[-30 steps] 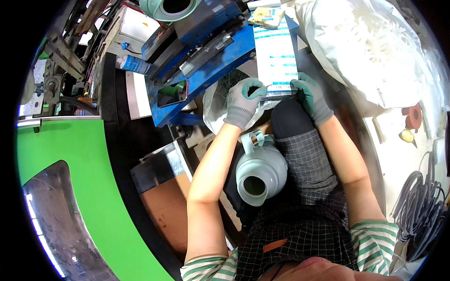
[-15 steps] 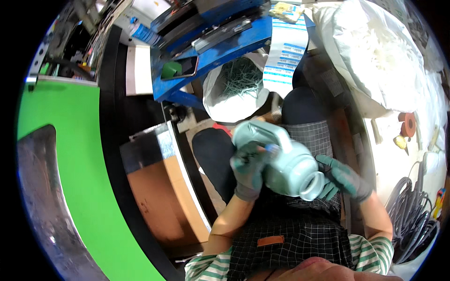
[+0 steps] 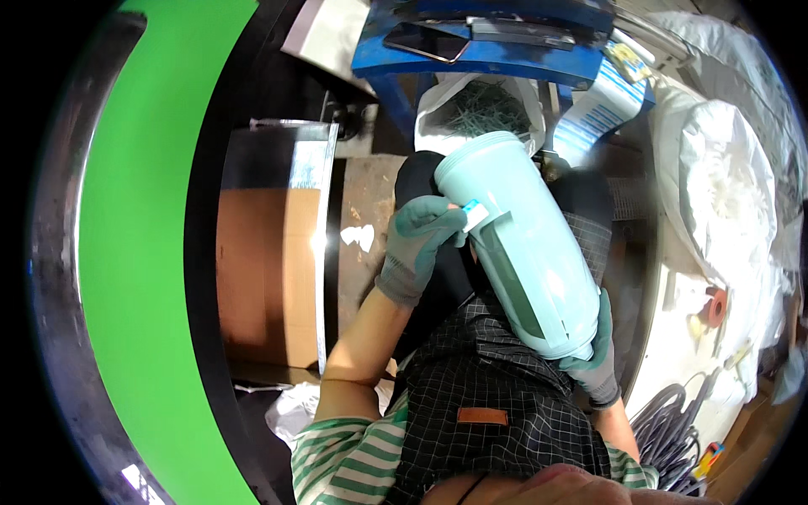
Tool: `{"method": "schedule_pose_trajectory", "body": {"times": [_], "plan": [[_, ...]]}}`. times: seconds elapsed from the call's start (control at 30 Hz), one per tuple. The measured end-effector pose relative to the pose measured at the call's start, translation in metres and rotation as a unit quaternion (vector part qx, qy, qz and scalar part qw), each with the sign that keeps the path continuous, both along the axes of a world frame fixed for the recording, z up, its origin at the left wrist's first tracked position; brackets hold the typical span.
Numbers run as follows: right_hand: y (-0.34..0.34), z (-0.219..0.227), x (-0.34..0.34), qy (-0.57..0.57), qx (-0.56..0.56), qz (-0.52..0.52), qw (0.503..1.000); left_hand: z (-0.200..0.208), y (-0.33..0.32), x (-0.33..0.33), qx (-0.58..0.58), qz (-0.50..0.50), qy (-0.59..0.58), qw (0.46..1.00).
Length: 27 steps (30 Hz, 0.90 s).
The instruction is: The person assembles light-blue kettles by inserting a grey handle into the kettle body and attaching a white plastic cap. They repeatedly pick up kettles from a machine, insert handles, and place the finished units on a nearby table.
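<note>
A large pale-green plastic jug [image 3: 543, 227] lies slanted across my lap, its broad ringed end away from me. A long darker strip [image 3: 513, 278] runs down its side; no handle shows now. My left hand [image 3: 419, 240], in a grey-and-green glove, pinches a small white-and-blue piece [image 3: 475, 215] against or just above the jug's side; I cannot tell whether it touches. Around the jug's near right end curls my gloved right hand [image 3: 596, 358], gripping it, with some fingers hidden underneath.
Ahead stands a blue bench [image 3: 505, 63] carrying a phone [image 3: 427, 42]. Below it sits a white bag [image 3: 433, 118] of green plastic scraps. A blue-and-white printed sheet [image 3: 593, 109] hangs at its right. Left are a cardboard box [image 3: 261, 269] and green surface [image 3: 139, 252]; right, a white bag [image 3: 728, 185].
The jug has been turned over: its handle and narrow mouth are out of sight. My left hand has come off its body, while my right hand now grips its near end. The view has shifted.
</note>
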State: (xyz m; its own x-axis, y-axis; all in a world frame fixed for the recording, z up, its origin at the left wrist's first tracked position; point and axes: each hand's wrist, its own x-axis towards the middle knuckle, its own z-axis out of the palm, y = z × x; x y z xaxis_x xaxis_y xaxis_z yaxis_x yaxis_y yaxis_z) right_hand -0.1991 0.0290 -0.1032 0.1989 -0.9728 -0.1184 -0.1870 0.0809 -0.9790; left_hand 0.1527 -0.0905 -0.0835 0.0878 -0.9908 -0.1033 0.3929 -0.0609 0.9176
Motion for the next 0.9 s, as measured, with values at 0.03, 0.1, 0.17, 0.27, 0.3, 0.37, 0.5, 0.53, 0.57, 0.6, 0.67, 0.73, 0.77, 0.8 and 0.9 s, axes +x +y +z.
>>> {"method": "schedule_pose_trajectory", "body": {"times": [0.03, 0.1, 0.17, 0.27, 0.3, 0.37, 0.5, 0.53, 0.57, 0.6, 0.67, 0.73, 0.77, 0.8, 0.9], "plan": [[0.004, 0.001, 0.004, -0.006, 0.009, -0.009, 1.000, -0.004, 0.001, 0.001, -0.008, -0.001, -0.004, 1.000], [0.009, 0.001, 0.004, 0.033, 0.002, -0.003, 0.999, -0.010, 0.005, 0.003, -0.023, -0.007, -0.014, 1.000], [0.012, 0.001, 0.002, 0.117, -0.035, 0.019, 0.992, -0.010, 0.003, 0.012, -0.023, -0.031, 0.025, 0.999], [0.012, -0.002, 0.001, 0.135, -0.059, 0.028, 0.989, -0.007, 0.002, 0.016, 0.008, -0.049, 0.005, 0.999], [0.012, -0.002, 0.001, 0.138, -0.062, 0.031, 0.988, -0.006, 0.002, 0.016, 0.024, -0.052, -0.015, 0.998], [0.011, -0.001, 0.002, 0.145, -0.071, 0.034, 0.986, -0.001, 0.000, 0.021, 0.044, -0.065, -0.023, 0.997], [0.013, -0.001, 0.006, 0.171, -0.086, 0.040, 0.981, 0.012, -0.001, 0.020, 0.089, -0.060, -0.076, 0.991], [0.015, -0.005, 0.006, 0.160, -0.078, 0.037, 0.983, 0.011, -0.001, 0.019, 0.052, -0.046, -0.162, 0.984], [0.016, -0.007, 0.006, 0.157, -0.071, 0.036, 0.984, 0.009, -0.002, 0.018, 0.016, -0.032, -0.247, 0.968], [0.017, -0.007, 0.006, 0.155, -0.064, 0.036, 0.985, 0.008, -0.001, 0.018, -0.020, -0.019, -0.330, 0.944], [0.015, -0.005, 0.006, 0.158, -0.059, 0.031, 0.985, 0.015, -0.002, 0.023, 0.026, -0.038, -0.429, 0.902], [0.013, -0.004, 0.007, 0.141, -0.063, 0.027, 0.988, 0.019, 0.002, 0.032, 0.018, -0.017, -0.525, 0.851], [0.012, -0.004, 0.007, 0.129, -0.068, 0.022, 0.989, 0.012, 0.005, 0.038, -0.016, 0.012, -0.568, 0.823], [0.010, -0.004, 0.005, 0.143, -0.072, 0.029, 0.987, 0.004, 0.007, 0.044, -0.050, 0.041, -0.608, 0.791], [0.012, -0.007, 0.000, 0.173, -0.077, 0.047, 0.981, -0.025, 0.004, 0.041, -0.144, 0.081, -0.515, 0.841]]}}
